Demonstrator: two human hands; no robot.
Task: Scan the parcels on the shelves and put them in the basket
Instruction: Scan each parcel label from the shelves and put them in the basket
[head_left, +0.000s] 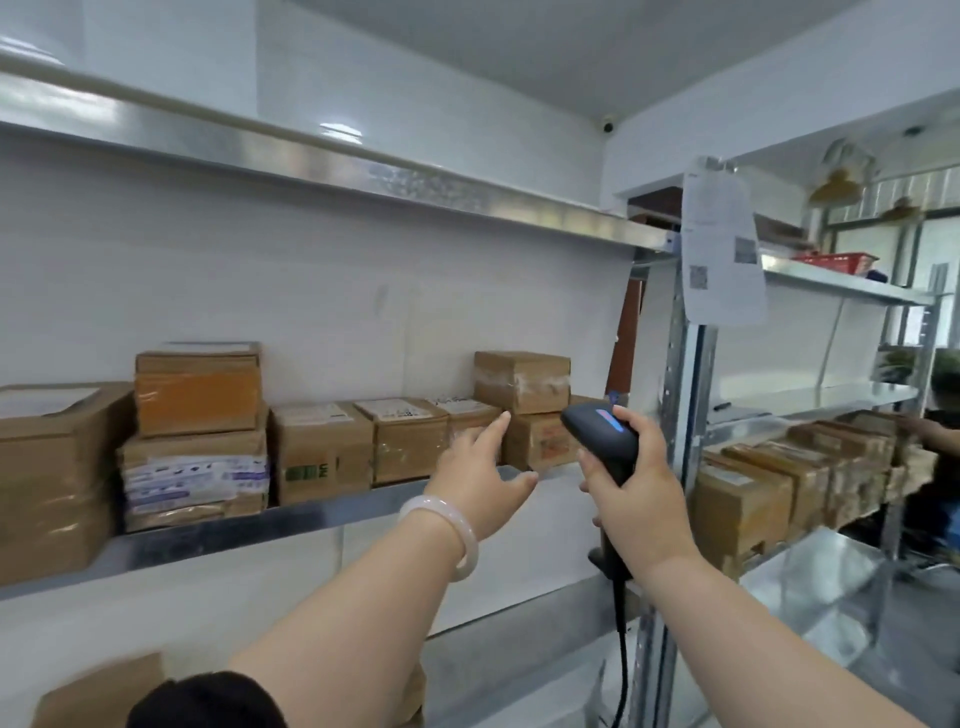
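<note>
Our left hand (483, 470) is open, fingers spread, stretched toward the cardboard parcels (410, 439) lined up along the shelf (249, 527) front edge; we can't tell if it touches any. Our right hand (636, 493) grips the black barcode scanner (602, 434) near the shelf's right end, and its cable (621, 649) hangs down.

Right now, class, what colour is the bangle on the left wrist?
The smooth round bangle is milky white, clearest in the head view.
</note>
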